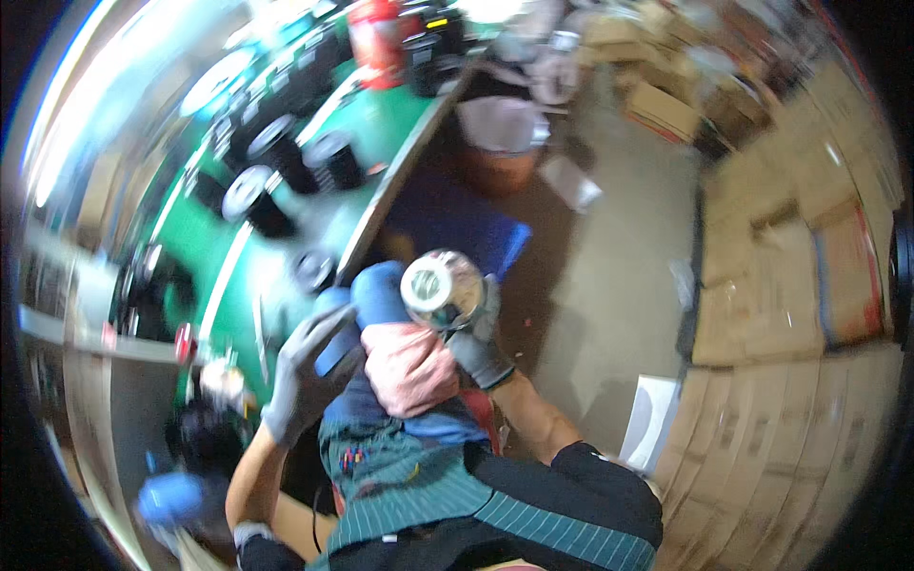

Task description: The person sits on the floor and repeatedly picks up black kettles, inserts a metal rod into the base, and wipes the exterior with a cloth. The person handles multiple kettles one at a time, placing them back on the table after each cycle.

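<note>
My right hand [484, 344], in a grey glove, grips the side of a round, shiny part [455, 290] with a pale ring on its top; blur hides its exact kind. It is held above my blue-trousered knees. A pink cloth [409, 369] lies crumpled on my lap, just below the part. My left hand [303, 366], also gloved in grey, is beside my left knee with its fingers stretched out, and no object shows in it. Nearest to it on the green bench [238, 314] is a small dark round piece [314, 270].
Several black cylinders [335, 160] with silvery tops stand along the bench, a red container [377, 46] at its far end. Beyond my knees are a blue sheet [466, 228] and a lined orange-brown tub [500, 167]. Cardboard boxes [762, 314] are stacked at the right.
</note>
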A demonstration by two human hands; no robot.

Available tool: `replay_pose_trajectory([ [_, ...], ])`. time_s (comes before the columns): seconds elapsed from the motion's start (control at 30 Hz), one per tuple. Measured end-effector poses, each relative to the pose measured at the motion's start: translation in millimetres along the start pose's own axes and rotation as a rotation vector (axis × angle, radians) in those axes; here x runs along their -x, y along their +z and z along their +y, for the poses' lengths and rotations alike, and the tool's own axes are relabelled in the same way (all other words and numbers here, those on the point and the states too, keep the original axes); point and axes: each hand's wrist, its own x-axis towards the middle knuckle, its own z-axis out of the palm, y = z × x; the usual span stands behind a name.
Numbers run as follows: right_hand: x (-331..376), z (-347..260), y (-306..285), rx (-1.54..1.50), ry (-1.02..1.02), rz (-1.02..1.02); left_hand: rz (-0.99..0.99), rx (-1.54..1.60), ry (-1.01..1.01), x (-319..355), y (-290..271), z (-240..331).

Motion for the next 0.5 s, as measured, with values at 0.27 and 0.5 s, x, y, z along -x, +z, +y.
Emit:
replay_pose_trajectory([
  [0.27, -18.7, 65.4, 101.7, -0.106, 0.460, -0.315, 0.484, -0.268, -0.083, 82.2, -35.6, 5.5],
  [0.5, 12.3, 137.8, 112.5, 0.558, 0.120, -0.574, 0.675, -0.429, -0.251, 164.8, -54.0, 26.3],
])
